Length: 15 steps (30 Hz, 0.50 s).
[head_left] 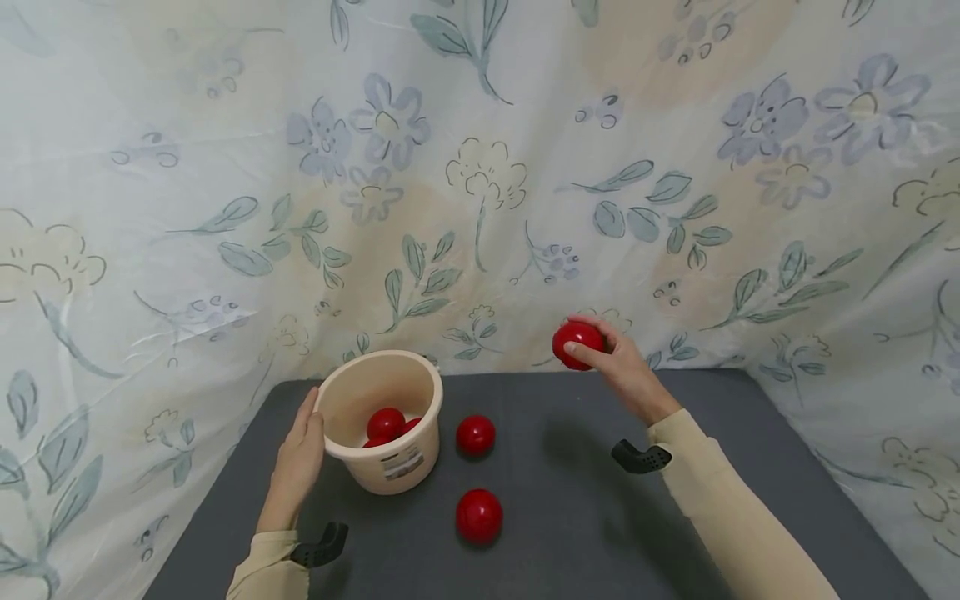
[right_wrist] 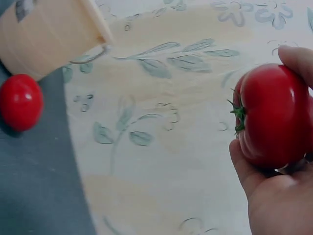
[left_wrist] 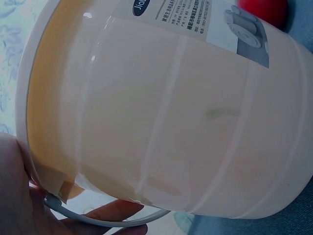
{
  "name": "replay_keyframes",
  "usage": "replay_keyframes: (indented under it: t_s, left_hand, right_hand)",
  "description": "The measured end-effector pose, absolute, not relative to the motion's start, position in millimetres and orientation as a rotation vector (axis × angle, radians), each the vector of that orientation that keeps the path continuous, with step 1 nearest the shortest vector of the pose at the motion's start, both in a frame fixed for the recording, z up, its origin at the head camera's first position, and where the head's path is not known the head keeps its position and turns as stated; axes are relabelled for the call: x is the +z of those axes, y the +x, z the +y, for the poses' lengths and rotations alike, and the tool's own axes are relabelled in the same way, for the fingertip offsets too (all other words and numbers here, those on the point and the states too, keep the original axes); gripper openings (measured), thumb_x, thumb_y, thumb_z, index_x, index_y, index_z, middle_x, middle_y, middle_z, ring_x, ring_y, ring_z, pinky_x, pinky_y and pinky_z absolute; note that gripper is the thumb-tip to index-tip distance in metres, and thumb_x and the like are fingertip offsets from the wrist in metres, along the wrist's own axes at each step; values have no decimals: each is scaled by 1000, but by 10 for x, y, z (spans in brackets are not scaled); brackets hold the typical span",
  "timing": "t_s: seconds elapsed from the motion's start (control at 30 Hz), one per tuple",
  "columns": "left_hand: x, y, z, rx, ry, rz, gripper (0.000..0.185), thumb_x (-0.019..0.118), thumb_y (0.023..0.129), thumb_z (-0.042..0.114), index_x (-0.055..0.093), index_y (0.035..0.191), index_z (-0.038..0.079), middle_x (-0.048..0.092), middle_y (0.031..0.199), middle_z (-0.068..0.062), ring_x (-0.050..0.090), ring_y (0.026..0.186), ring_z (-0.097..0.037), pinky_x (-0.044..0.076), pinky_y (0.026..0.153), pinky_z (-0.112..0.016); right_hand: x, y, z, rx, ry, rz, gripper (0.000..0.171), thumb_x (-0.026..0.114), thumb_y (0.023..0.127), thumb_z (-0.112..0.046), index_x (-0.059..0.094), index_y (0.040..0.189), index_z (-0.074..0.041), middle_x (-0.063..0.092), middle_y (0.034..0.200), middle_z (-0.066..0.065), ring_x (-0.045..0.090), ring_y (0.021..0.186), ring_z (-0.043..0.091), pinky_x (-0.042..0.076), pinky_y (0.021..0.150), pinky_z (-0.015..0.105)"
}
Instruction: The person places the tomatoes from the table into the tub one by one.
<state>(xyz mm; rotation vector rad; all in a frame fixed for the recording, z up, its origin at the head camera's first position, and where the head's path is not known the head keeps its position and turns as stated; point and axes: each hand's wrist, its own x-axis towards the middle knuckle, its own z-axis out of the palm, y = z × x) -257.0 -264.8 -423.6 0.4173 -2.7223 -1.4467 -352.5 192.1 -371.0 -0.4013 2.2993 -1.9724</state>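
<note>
My right hand [head_left: 630, 375] holds a red tomato [head_left: 573, 342] up above the far side of the table, to the right of a cream bucket [head_left: 365, 475]. The right wrist view shows this tomato's green stem [right_wrist: 238, 115], with thumb and fingers around the fruit. My left hand [head_left: 298, 458] grips the bucket's rim at its left side; in the left wrist view its fingers reach behind the thin grey handle [left_wrist: 117, 223]. Several red tomatoes [head_left: 386, 423] lie inside the bucket, partly hidden by its wall. Two more, a farther tomato [head_left: 476, 436] and a nearer tomato [head_left: 479, 517], rest right of it.
A dark grey table [head_left: 555, 550] carries the bucket and the loose tomatoes. Behind it and along both sides hangs a floral cloth [head_left: 495, 217]. A printed label [head_left: 402, 462] is stuck on the bucket's front. Black wrist mounts [head_left: 641, 457] sit on both sleeves.
</note>
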Motion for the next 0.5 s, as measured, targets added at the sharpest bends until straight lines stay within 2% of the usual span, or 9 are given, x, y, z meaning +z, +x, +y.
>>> replay_keyframes:
  t_s: [0.17, 0.5]
  left_hand:
    - [-4247, -2575, -2647, -1448, 418, -2722, 59, 10, 106, 54, 0, 162, 41, 10, 171, -9, 12, 156, -44, 14, 117, -75]
    - [-4253, -2579, -2659, -1437, 433, -2726, 59, 10, 105, 55, 0, 162, 42, 10, 171, -9, 12, 156, -45, 13, 116, -77]
  right_hand:
    - [-3472, -3619, 1899, -1905, -451, 2378, 67, 74, 92, -33, 43, 151, -20, 45, 152, 9, 42, 135, 33, 57, 91, 30]
    - [-3121, -3755, 1608, -1937, -558, 2380, 65, 72, 93, -36, 45, 150, -22, 47, 149, 6, 44, 132, 28, 57, 89, 29]
